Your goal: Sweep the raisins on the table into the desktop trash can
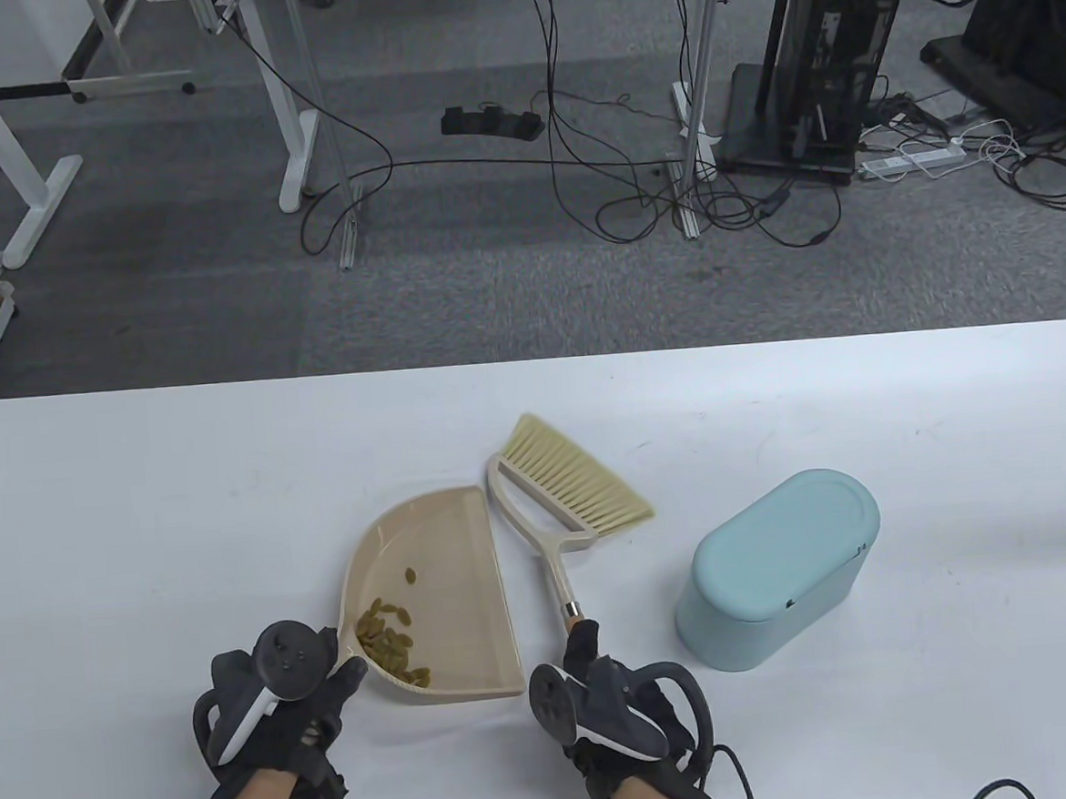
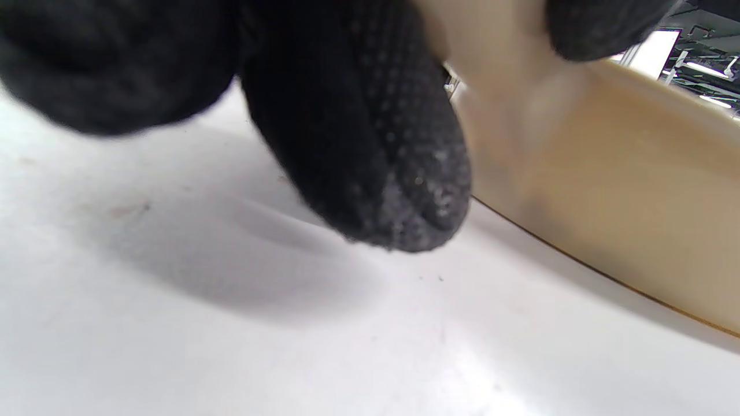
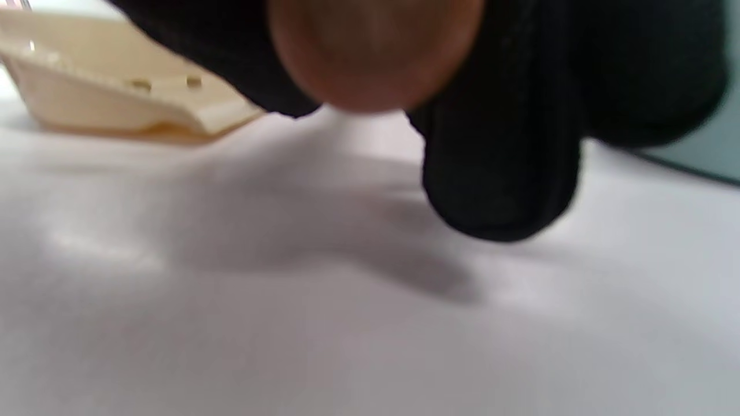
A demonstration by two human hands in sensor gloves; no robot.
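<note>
A beige dustpan [image 1: 435, 570] lies on the white table [image 1: 141, 536] with a pile of raisins [image 1: 390, 642] near its handle end. My left hand [image 1: 284, 690] grips the dustpan's handle; the left wrist view shows gloved fingers [image 2: 370, 144] around the beige handle [image 2: 607, 202]. My right hand [image 1: 598, 678] grips the end of the brush handle [image 1: 560, 589]; the brush head [image 1: 576, 488] lies on the table right of the dustpan. In the right wrist view the handle end [image 3: 376, 52] shows between the gloved fingers [image 3: 503, 173]. The light blue trash can [image 1: 778, 569] stands to the right, lid closed.
The table's far edge [image 1: 530, 361] runs across the middle of the table view; beyond it are grey floor, desk legs and cables. The dustpan's edge shows in the right wrist view [image 3: 115, 98].
</note>
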